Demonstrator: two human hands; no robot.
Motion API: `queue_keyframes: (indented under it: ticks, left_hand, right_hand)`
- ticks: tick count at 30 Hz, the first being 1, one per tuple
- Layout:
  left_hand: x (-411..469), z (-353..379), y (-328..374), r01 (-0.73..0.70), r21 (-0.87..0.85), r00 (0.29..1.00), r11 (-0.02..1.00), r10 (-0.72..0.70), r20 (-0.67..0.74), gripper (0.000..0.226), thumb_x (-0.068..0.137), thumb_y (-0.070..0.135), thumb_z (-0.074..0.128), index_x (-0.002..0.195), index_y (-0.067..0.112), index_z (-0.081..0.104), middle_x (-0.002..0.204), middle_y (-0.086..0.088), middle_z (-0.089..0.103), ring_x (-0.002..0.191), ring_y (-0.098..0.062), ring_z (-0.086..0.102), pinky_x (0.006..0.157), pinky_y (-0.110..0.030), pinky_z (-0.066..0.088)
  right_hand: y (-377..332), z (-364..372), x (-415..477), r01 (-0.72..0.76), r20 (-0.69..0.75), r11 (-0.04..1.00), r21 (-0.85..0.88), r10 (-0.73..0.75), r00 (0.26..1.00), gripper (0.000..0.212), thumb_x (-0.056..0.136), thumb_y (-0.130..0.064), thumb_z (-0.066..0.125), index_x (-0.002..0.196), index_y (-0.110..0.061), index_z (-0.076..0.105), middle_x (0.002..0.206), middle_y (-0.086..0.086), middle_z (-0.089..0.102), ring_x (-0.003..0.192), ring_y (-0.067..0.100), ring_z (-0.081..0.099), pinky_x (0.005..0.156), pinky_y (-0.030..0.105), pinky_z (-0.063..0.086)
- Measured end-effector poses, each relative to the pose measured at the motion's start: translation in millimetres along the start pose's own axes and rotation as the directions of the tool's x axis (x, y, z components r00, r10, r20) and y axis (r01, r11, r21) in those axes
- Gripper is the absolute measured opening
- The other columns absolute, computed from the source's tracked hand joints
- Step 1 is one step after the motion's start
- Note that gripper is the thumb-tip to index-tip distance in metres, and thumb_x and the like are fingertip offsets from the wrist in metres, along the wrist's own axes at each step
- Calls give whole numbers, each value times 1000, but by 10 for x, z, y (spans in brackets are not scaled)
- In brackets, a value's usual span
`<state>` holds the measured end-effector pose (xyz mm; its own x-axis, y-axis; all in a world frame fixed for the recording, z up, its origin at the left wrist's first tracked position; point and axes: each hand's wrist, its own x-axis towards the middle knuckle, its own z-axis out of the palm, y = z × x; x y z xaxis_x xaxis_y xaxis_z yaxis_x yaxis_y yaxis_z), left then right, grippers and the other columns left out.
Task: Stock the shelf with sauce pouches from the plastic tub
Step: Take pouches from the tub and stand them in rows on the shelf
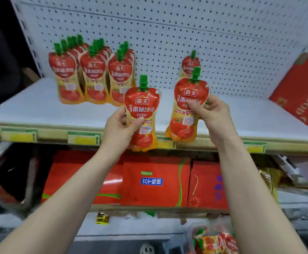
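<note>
- Left hand (120, 125): curled on the left pouch (142, 114). Thumb on the front label, fingers wrapped behind its left edge at mid-height.
- Left pouch: upright, green cap up, label facing me. It sits in front of the shelf (39, 107), with its base hanging below the front rail.
- Right hand (211, 114): curled on the right pouch (188, 107). Thumb across the label, fingers behind the right edge.
- Right pouch: upright, leaning slightly, base level with the front edge of the shelf. I can't tell whether it touches the shelf.
- The two held pouches are near each other but not touching.
- Rows (92, 74): three rows of the same pouches stand at the back left of the shelf, packed side by side and running back to the pegboard (186, 33).
- Back pouch (190, 64): one stands alone against the pegboard, just behind the right pouch, lower half hidden by it.
- Red box (299, 92): tilted at the right end of the shelf, well apart from the pouches.
- Tags (83, 138): yellow with green trim, along the front rail.
- Lower shelf: red cartons (156, 182) side by side.
- Tub (188, 233): clear plastic, bottom right beside my right forearm, with more pouches inside. Too blurred for me to count.
</note>
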<state>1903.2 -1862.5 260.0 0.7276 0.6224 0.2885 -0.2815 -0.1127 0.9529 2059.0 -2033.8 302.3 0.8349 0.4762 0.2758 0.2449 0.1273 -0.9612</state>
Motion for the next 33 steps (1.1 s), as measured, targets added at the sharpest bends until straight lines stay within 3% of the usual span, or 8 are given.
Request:
queue_keyframes:
  ticks: [3, 7, 13, 20, 24, 28, 33]
  left_hand:
    - [312, 17, -7, -41, 4, 997, 999, 41, -60, 27, 87, 4, 66, 102, 26, 62, 93, 7, 73, 86, -5, 69, 75, -21, 53]
    - [688, 106, -74, -33, -4, 993, 999, 33, -117, 26, 89, 5, 64, 105, 25, 62, 92, 11, 74, 88, -4, 70, 73, -18, 54]
    - [1115, 183, -268, 11, 19, 986, 1000, -8, -165, 29, 89, 11, 66, 114, 24, 61, 104, 10, 72, 99, -6, 68, 79, -20, 54]
    - [1342, 198, -461, 35, 63, 982, 997, -22, -185, 32, 89, 12, 66, 119, 20, 60, 111, 2, 71, 105, -14, 67, 91, -38, 54]
    - [1390, 205, -497, 32, 61, 981, 998, -19, -191, 31, 89, 11, 66, 118, 19, 61, 110, 1, 72, 104, -14, 67, 90, -38, 55]
    - [1416, 187, -517, 20, 54, 983, 998, -10, -184, 30, 88, 14, 68, 116, 20, 62, 109, 2, 72, 103, -15, 68, 87, -36, 55]
    - [1439, 183, -539, 22, 38, 984, 999, -15, -176, 29, 88, 12, 67, 114, 22, 63, 109, 2, 72, 104, -15, 67, 88, -34, 54]
  right_hand:
    - [-46, 122, 510, 26, 71, 1000, 7, -27, 997, 14, 87, -3, 69, 100, -9, 70, 81, -6, 75, 76, 7, 70, 67, 20, 54]
    - [83, 252, 1240, -22, 125, 998, -58, 29, 992, 27, 89, -8, 68, 114, 3, 67, 97, 9, 70, 78, 7, 66, 63, 13, 51]
    - [440, 576, 2157, -166, 164, 985, -48, 172, 971, 11, 92, -6, 65, 103, -7, 66, 86, -2, 69, 64, 0, 68, 52, 14, 52]
    - [870, 1057, 2901, -239, 124, 971, -10, 238, 963, 11, 91, -7, 66, 88, -17, 67, 84, 1, 71, 72, 15, 69, 60, 27, 52]
    - [966, 1233, 3186, -253, 82, 967, -26, 254, 964, 13, 90, -9, 68, 84, -20, 66, 85, 2, 71, 82, 21, 70, 83, 42, 59]
    - [1035, 1325, 3344, -233, 62, 970, -65, 237, 970, 5, 89, -12, 70, 92, -17, 69, 93, 6, 74, 87, 24, 72, 87, 48, 59]
    - [1030, 1300, 3318, -213, 1, 968, -130, 215, 977, 18, 87, -18, 72, 104, -16, 66, 100, 4, 73, 91, 22, 71, 88, 47, 58]
